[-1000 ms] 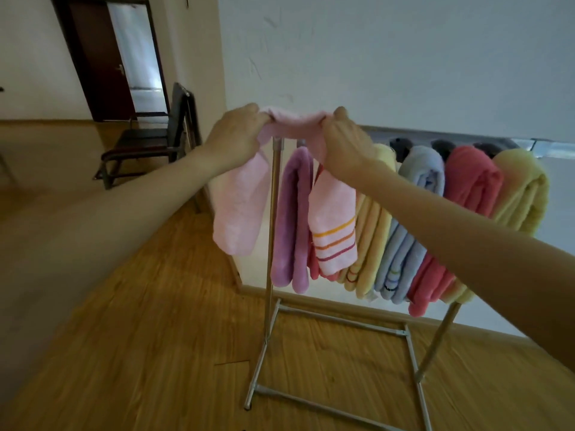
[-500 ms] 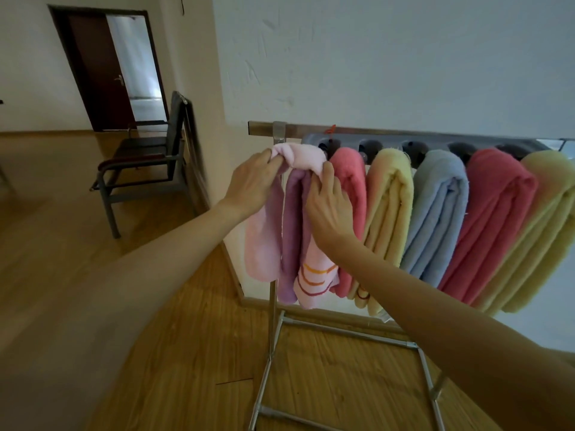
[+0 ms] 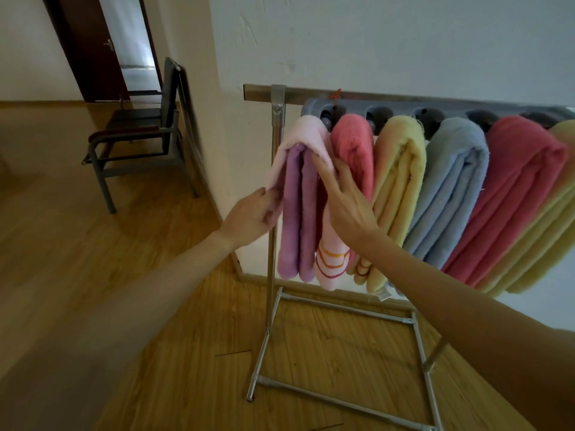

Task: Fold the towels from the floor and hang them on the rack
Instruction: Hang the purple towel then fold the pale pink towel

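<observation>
Head view shows the pink towel draped over the left end of the rack, lying on top of a purple towel that hangs under it, just beside the upright post. The left hand pinches the pink towel's left hanging edge between thumb and fingers, while the right hand has its fingers nearly straight, fingertips pressing the towel's right flap, holding nothing. The main risk, as I judge it, is the pink towel sliding off: it sits on another towel, not on bare rail, so a downward tug from the left hand could drag it off on that side, or pull the purple one askew with it. Its two sides already look uneven (the striped end hangs low on the right, the left edge stops much higher), and that imbalance could let it creep down to the right. A careless sweep of the right hand could also nudge the red towel just beside it. No true container is here; the rack does that job, carrying, to the right of these, yellow, blue, another red and another yellow towel at the frame's right edge. No towel shows on the visible floor.
</observation>
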Available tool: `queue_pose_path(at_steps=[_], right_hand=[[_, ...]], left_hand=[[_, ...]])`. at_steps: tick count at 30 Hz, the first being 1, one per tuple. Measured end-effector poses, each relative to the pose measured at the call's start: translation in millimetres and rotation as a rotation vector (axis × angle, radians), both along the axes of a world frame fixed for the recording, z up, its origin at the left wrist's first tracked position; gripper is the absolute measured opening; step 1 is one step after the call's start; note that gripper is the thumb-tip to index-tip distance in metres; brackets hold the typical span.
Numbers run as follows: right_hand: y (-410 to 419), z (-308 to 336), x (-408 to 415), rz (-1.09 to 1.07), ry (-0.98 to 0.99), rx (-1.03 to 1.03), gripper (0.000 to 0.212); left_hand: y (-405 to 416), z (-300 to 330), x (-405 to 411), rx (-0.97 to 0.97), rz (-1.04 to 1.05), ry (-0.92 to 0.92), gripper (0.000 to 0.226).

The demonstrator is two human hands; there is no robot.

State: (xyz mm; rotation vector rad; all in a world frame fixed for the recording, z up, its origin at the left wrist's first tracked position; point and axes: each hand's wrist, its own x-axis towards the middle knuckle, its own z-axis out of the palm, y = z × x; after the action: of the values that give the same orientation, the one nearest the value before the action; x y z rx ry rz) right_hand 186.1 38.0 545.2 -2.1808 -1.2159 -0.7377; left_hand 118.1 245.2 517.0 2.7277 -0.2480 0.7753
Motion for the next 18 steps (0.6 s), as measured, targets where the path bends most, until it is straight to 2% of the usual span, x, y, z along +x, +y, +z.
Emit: queue_pose_path(at_steps=[3, 6, 10, 13, 15, 18], right_hand=[[-4.7, -10.7, -7.7, 0.03, -0.042, 0.135, 0.058], [-8.1, -22.0, -9.6, -0.004, 0.012, 0.252, 0.052], [-10.8, -26.2, -14.0, -0.212, 0.073, 0.266, 0.019], [-13.2, -25.0, -18.2, -0.28, 0.122, 0.224, 0.015], [-15.1, -22.7, -20.7, -0.287, 0.128, 0.2, 0.016], [-16.9, -19.7, -27.2, -0.277, 0.14, 0.202, 0.016]], left_hand=[[-30.8, -20.0, -8.8, -0.376, 0.013, 0.094, 0.039], [-48.2, -32.7, -4.4, -0.64, 0.067, 0.082, 0.053], [-62.4, -34.4, 8.5, -0.679, 0.193, 0.077, 0.072], [-65.6, -35.4, 16.2, -0.628, 0.238, 0.149, 0.086], [-67.0, -39.2, 20.0, -0.546, 0.278, 0.166, 0.08], [-61.1, -40.9, 21.7, -0.565, 0.334, 0.109, 0.037]])
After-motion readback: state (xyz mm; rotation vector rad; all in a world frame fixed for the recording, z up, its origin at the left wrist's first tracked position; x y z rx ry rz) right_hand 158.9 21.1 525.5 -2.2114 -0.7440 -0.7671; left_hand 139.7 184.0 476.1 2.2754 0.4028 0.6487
